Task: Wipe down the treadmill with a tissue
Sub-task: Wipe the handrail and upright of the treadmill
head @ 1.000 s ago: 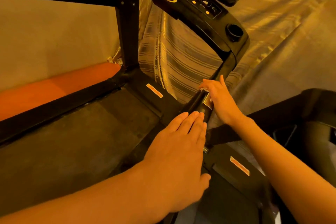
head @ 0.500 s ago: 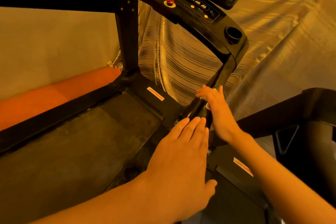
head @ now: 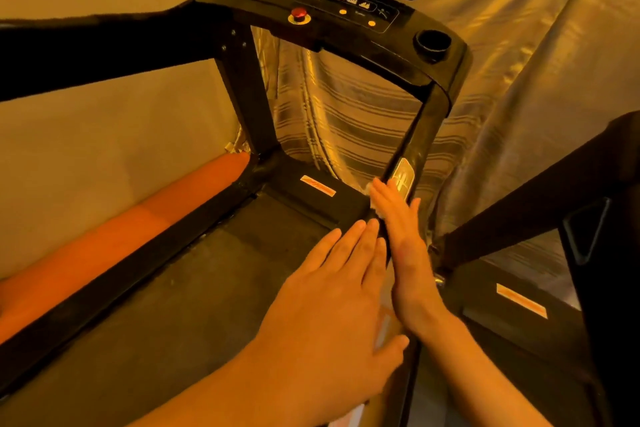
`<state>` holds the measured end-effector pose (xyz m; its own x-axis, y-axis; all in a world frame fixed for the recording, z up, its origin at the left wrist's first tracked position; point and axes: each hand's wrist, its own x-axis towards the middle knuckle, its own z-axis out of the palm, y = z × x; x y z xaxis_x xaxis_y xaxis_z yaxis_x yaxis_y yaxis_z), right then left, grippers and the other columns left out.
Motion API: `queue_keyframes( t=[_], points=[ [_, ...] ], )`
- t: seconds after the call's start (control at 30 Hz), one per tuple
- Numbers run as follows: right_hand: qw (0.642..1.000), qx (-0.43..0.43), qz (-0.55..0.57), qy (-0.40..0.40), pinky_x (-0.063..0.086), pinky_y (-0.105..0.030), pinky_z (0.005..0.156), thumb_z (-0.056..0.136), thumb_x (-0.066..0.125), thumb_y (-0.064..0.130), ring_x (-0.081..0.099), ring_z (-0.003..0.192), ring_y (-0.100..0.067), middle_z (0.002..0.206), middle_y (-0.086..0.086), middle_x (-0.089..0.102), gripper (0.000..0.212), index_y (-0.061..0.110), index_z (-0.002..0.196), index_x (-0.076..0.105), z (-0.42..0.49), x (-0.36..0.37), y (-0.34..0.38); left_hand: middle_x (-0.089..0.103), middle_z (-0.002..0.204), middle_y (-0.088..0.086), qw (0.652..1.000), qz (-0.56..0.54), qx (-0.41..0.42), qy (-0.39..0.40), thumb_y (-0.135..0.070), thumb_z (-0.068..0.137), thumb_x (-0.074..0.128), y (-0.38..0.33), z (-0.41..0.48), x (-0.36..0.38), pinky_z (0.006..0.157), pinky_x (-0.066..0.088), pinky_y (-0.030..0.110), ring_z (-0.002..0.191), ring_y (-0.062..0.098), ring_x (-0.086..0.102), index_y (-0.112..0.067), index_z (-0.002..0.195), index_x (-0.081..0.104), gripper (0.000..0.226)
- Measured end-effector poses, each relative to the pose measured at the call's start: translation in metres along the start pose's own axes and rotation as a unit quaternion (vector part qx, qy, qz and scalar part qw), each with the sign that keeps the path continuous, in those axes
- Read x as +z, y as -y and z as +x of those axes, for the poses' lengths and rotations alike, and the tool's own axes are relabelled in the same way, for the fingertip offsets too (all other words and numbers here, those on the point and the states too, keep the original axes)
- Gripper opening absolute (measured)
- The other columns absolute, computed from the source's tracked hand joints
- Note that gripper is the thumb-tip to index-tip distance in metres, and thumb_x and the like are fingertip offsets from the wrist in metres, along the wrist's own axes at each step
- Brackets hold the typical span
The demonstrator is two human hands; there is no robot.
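Note:
A black treadmill (head: 214,288) fills the view, its console (head: 332,10) at the top and the belt below. My right hand (head: 401,239) presses flat against the inner side of the right upright post (head: 415,149), low near the base. A bit of white tissue (head: 371,190) peeks out from under its fingers. My left hand (head: 332,302) lies flat with fingers together on the deck's right edge, just beside the right hand, holding nothing.
A striped shiny curtain (head: 346,121) hangs behind the treadmill. An orange skirting strip (head: 121,229) runs along the wall on the left. A second dark machine (head: 571,236) stands close on the right. A red stop button (head: 298,14) sits on the console.
My right hand has slid down the right post to its base and turned flatter. The view has swung so the whole console shows. My left hand stays on the deck edge.

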<state>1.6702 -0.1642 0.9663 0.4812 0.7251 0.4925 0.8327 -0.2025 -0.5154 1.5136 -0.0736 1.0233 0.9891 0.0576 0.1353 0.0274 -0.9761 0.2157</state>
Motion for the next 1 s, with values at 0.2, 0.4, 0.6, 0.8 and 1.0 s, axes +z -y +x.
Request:
queue_keyframes(
  t=[0.2,0.4,0.6,0.8,1.0],
  points=[
    [0.998,0.055,-0.018,-0.019,-0.011,-0.052,0.128,0.113,0.018,0.038,0.004,0.161,-0.021,0.173,-0.006,0.015,0.058,0.009,0.164,0.021,0.034,-0.013,-0.055,-0.008,0.172,0.007,1.000,0.022,0.002,0.005,-0.071,0.099,0.034,0.000,0.003,-0.001,0.126,-0.007,0.034,0.159,0.019,-0.010,-0.016,0.166,0.005,0.091],
    [0.992,0.071,0.072,-0.077,-0.012,-0.048,0.128,0.113,0.019,0.040,-0.004,0.161,-0.020,0.173,-0.008,0.007,0.061,0.005,0.163,0.018,0.011,0.010,-0.015,-0.042,0.162,-0.004,0.999,0.013,-0.018,0.030,-0.076,0.094,0.024,-0.001,0.006,-0.004,0.118,-0.026,0.031,0.145,0.009,-0.043,-0.024,0.154,-0.032,0.097],
    [0.994,0.082,0.035,-0.056,-0.008,-0.056,0.127,0.111,0.016,0.028,-0.003,0.160,-0.021,0.173,-0.010,0.009,0.057,0.002,0.163,0.016,0.037,-0.002,-0.052,-0.046,0.159,-0.006,0.997,0.036,-0.022,0.062,-0.077,0.094,0.017,-0.003,0.006,-0.005,0.117,-0.026,0.031,0.144,0.009,-0.044,-0.025,0.154,-0.034,0.095],
    [0.984,0.071,0.124,-0.107,-0.004,-0.052,0.130,0.111,0.021,0.038,0.006,0.161,-0.018,0.172,-0.005,0.020,0.059,0.007,0.161,0.027,0.006,0.014,-0.007,-0.045,0.158,-0.008,0.995,0.044,-0.028,0.082,-0.076,0.096,0.031,-0.005,0.008,-0.010,0.116,-0.027,0.029,0.143,0.007,-0.045,-0.026,0.153,-0.034,0.099],
    [0.992,0.044,0.076,-0.085,-0.007,-0.053,0.128,0.110,0.036,0.003,0.002,0.161,-0.018,0.173,-0.004,0.013,0.055,0.008,0.163,0.021,0.011,0.009,-0.036,-0.046,0.157,-0.009,0.995,0.062,-0.031,0.074,-0.083,0.090,0.016,-0.005,0.008,-0.006,0.114,-0.027,0.028,0.143,0.007,-0.045,-0.028,0.150,-0.037,0.097]
  ],
)
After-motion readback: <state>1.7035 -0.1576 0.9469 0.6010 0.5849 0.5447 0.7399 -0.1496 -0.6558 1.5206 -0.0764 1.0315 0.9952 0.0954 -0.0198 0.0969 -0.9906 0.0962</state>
